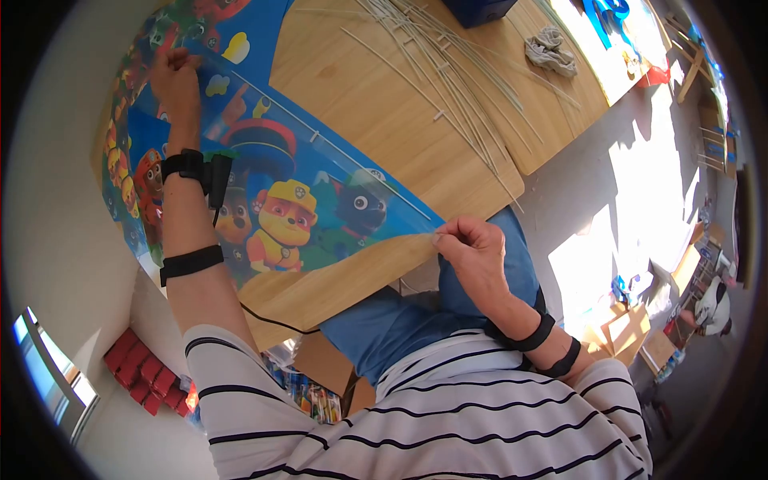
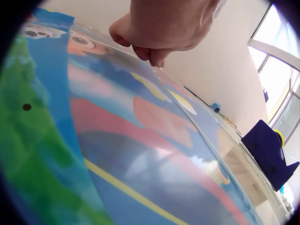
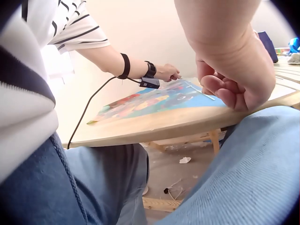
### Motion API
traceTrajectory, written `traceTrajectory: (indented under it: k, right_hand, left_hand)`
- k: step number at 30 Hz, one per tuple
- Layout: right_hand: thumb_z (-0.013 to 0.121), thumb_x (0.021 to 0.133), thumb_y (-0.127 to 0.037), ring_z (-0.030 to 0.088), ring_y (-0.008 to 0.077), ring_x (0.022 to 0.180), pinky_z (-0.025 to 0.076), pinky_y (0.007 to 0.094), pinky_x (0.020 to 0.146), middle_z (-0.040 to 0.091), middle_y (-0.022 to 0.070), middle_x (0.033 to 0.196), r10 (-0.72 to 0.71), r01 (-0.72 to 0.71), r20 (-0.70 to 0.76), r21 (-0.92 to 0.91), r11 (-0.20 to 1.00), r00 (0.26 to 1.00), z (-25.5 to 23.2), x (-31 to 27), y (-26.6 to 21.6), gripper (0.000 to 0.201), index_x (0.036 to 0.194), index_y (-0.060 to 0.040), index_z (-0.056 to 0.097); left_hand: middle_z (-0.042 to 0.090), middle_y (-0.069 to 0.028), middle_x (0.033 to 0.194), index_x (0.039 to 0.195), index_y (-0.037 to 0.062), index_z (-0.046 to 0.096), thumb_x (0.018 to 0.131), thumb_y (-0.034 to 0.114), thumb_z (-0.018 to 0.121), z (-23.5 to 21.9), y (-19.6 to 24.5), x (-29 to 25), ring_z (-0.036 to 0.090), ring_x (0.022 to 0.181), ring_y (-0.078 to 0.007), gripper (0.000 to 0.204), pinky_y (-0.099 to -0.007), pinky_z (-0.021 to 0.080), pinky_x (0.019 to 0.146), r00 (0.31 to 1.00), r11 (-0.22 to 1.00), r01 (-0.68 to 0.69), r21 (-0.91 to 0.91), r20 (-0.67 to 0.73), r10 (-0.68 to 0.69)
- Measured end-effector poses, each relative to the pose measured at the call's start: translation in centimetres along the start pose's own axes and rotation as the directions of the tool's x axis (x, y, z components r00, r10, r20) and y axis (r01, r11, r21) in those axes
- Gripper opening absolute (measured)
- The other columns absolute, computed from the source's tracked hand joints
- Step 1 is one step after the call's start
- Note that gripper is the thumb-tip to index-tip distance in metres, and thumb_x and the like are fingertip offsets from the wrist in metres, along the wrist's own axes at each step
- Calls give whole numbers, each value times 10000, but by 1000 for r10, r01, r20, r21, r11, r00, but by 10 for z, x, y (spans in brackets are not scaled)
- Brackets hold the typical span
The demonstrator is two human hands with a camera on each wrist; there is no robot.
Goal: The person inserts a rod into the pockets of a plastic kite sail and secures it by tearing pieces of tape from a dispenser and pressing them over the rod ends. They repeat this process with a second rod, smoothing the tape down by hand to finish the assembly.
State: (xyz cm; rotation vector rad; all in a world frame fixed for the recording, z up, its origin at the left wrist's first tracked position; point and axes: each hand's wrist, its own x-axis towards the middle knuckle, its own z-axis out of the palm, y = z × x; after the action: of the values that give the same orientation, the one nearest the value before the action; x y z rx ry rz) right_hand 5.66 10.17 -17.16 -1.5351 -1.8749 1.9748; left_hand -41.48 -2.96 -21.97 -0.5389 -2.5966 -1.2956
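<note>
A thin, glossy sheet printed with cartoon dogs [image 1: 284, 228] stretches between both hands over a wooden table. Along its far side runs a slim white rod [image 1: 352, 166]. My left hand [image 1: 176, 88] pinches the sheet near its upper end, fingers curled, as the left wrist view also shows. At the near right corner, close to the table's edge, thumb and fingertips of my right hand [image 1: 478, 252] pinch the sheet. In the right wrist view the right hand [image 3: 236, 77] has its fingers curled, and the pinched corner is hidden.
More printed sheets [image 1: 144, 120] lie underneath at the left. Several thin pale rods [image 1: 432, 72] are spread across the table [image 1: 344, 88], near a crumpled cloth [image 1: 550, 52] and a dark blue box [image 1: 478, 10]. A black cable [image 1: 276, 322] hangs by the table's front edge.
</note>
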Motion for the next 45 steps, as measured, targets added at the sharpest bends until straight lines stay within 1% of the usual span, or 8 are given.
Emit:
traceTrajectory:
  k: [7,10,15,22,32,35,41,45]
  right_hand:
    - [687,780,-97,496,47,581,397,234,533,566,5,600,-76,69,-40,-157,985,996,3,2,-3,130,752,27,660]
    - [638,753,-72,536,127,550,440,289,547,572,82,610,-99,82,-70,-214,973,993,3,3,-7,99,746,26,646]
    - [633,747,-59,526,125,542,418,289,529,564,80,598,-157,129,-94,-253,959,983,2,3,-6,81,725,19,632]
    - [659,746,-49,526,130,540,408,295,519,569,85,598,-200,171,-97,-249,953,975,4,3,-9,87,708,20,621]
    - [657,743,-39,543,150,549,419,304,523,579,102,623,-214,185,-86,-261,947,973,3,3,-10,69,717,20,630]
    - [674,756,-27,426,89,540,347,282,501,485,50,574,-257,225,-117,-232,946,959,7,4,-3,118,695,30,591]
    - [670,760,-19,436,95,543,348,282,501,497,48,589,-289,253,-113,-258,932,951,7,6,-2,121,693,31,582]
    - [649,735,-38,548,189,558,422,325,536,562,114,622,-260,226,-90,-280,933,961,4,5,-5,62,710,7,614]
  left_hand:
    - [684,-51,886,989,-10,673,759,9,733,2,-2,1,614,795,-119,239,-255,478,733,1000,1000,9,-12,0,-9]
    - [685,-57,888,985,-13,671,760,11,732,4,-7,5,617,798,-121,234,-256,480,736,1000,999,-13,-44,9,13]
    - [687,-81,897,996,-16,658,754,-2,728,6,6,0,636,805,-144,252,-265,491,733,1000,999,-8,48,21,7]
    - [653,-67,856,971,-9,596,776,-52,687,9,11,-4,629,781,-134,220,-271,500,722,999,989,42,-140,17,-40]
    - [623,-61,780,907,8,600,715,-55,712,11,11,-6,614,720,-151,231,-293,491,663,999,993,29,-117,-38,-33]
    - [624,-63,781,906,8,600,715,-55,714,12,8,-5,611,716,-153,232,-294,493,668,999,994,31,-107,-35,-35]
    - [622,-62,782,906,8,598,713,-51,724,14,8,-7,608,713,-156,238,-298,496,673,998,994,51,-98,-28,-54]
    - [623,-62,782,911,8,601,709,-49,729,14,8,-8,608,712,-156,246,-296,493,667,997,993,66,-96,-25,-69]
